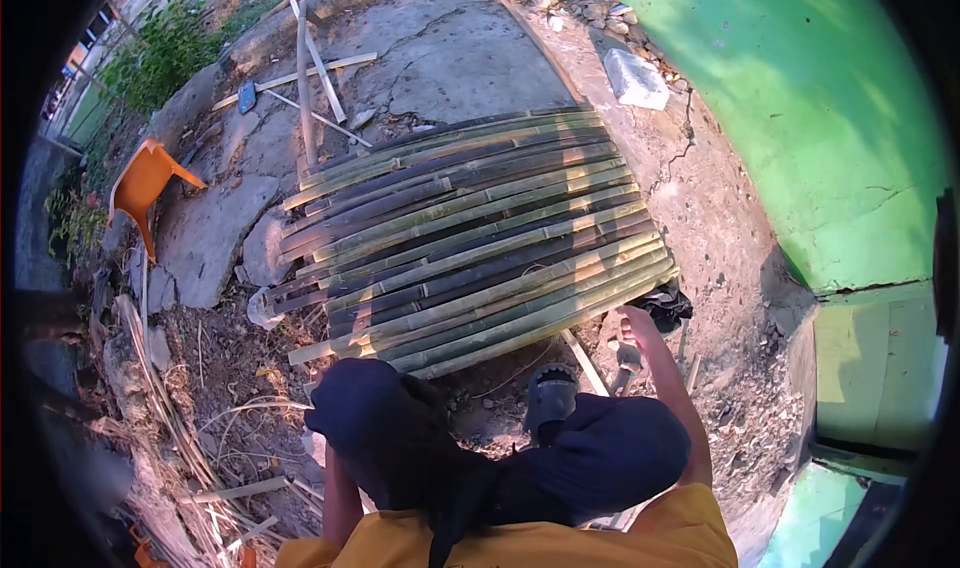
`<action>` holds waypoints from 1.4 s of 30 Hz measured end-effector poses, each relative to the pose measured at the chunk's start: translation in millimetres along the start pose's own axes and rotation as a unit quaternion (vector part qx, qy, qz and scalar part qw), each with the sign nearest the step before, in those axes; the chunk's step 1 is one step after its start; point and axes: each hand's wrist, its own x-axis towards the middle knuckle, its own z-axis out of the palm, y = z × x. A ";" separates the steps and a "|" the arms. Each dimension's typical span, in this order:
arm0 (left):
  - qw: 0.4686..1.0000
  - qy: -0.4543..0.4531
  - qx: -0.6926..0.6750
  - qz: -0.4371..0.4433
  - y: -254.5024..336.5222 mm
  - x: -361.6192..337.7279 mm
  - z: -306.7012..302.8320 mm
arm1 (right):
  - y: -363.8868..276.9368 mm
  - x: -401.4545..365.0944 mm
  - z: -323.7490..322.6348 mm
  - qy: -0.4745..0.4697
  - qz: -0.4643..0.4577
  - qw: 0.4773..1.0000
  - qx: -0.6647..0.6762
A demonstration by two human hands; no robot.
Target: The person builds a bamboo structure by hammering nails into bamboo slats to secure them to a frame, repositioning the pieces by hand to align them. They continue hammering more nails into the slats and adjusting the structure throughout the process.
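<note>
A panel of bamboo slats (470, 238) lies on the ground in front of me, the slats side by side with dark gaps between them. Beside its near right corner is my right hand (640, 328), fingers bent together by the edge of the nearest slat; I cannot tell what is in them. Crumpled black plastic (668, 306) lies right behind that hand. Just below it is a small grey-dark object (627, 358). My left forearm (340, 498) reaches down beside my left knee, which hides most of the hand.
An orange plastic chair (145, 188) is at the left. Loose wooden sticks (320, 68) and a blue object (246, 96) lie beyond the panel. Thin bamboo strips (165, 398) are heaped at left. A white block (636, 80) sits by the green wall (820, 108). My shoe (550, 398) is below the panel.
</note>
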 end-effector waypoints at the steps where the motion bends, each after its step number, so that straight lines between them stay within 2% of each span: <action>1: 0.998 0.012 -0.045 -0.032 -6.5 -9.6 -3.8 | 10.9 22.5 -24.7 -0.011 0.019 0.999 0.029; 5: 0.970 0.053 -0.198 -0.131 -38.5 -29.1 -10.2 | 9.3 31.5 -31.7 -0.049 0.130 0.988 0.063; 7: 0.951 0.066 -0.253 -0.164 -49.2 -34.2 -14.2 | 34.9 57.0 -33.2 -0.123 0.176 0.971 0.105; 9: 0.931 0.067 -0.297 -0.201 -52.4 -40.2 -15.0 | 44.6 68.5 -18.6 -0.137 0.125 0.965 0.187; 10: 0.927 0.062 -0.289 -0.230 -56.1 -39.7 -14.6 | 40.7 68.5 -10.9 -0.094 0.108 0.974 0.177; 11: 0.926 0.056 -0.263 -0.264 -52.9 -41.3 -12.5 | 39.4 70.5 -7.6 -0.103 0.113 0.975 0.163; 12: 0.930 0.038 -0.200 -0.307 -50.2 -41.9 -6.7 | 42.2 74.2 -3.5 -0.082 0.128 0.967 0.205; 13: 0.928 0.052 -0.206 -0.308 -49.1 -46.1 3.0 | 43.1 79.0 3.7 -0.062 0.142 0.956 0.248; 15: 0.908 0.070 -0.342 -0.231 -85.9 -26.0 18.1 | 46.0 90.5 9.2 -0.068 0.153 0.964 0.207; 18: 0.898 0.131 -0.364 -0.208 -114.1 -10.9 32.4 | 40.6 90.0 16.3 -0.069 0.170 0.966 0.182; 19: 0.898 0.135 -0.365 -0.205 -115.2 -6.7 33.4 | 54.0 105.4 9.8 -0.076 0.142 0.964 0.212; 21: 0.911 0.094 -0.354 -0.191 -115.5 0.8 37.2 | 57.2 106.4 19.7 -0.084 0.116 0.959 0.245; 23: 0.906 0.132 -0.363 -0.174 -124.6 0.5 43.2 | 37.0 72.3 33.7 0.038 0.086 0.973 0.211; 24: 0.912 0.126 -0.364 -0.142 -128.4 -2.4 44.6 | 39.6 74.0 30.5 0.022 0.069 0.972 0.224; 25: 0.917 0.118 -0.366 -0.103 -126.9 -0.9 45.9 | 41.5 74.3 29.2 0.021 0.069 0.973 0.221; 28: 0.917 0.143 -0.362 -0.090 -125.4 -7.5 49.3 | 48.9 87.8 21.8 0.020 0.071 0.976 0.206; 30: 0.919 0.143 -0.361 -0.072 -113.0 -14.9 49.4 | 54.7 95.0 12.8 -0.025 0.068 0.973 0.220; 33: 0.924 0.164 -0.339 -0.071 -96.5 -28.4 50.8 | 47.0 82.1 13.5 -0.002 0.026 0.984 0.175; 35: 0.913 0.203 -0.349 -0.053 -78.9 -45.3 51.9 | 46.6 71.9 14.2 0.004 0.041 0.980 0.196; 36: 0.917 0.199 -0.342 -0.054 -68.6 -55.5 51.8 | 45.7 71.2 12.9 0.016 0.051 0.974 0.218; 39: 0.926 0.168 -0.335 -0.043 -87.7 -67.9 44.6 | 68.0 60.6 -14.4 0.026 0.060 0.969 0.237; 42: 0.926 0.166 -0.336 -0.047 -51.7 -101.8 44.1 | 94.2 50.8 -40.1 0.023 0.062 0.968 0.242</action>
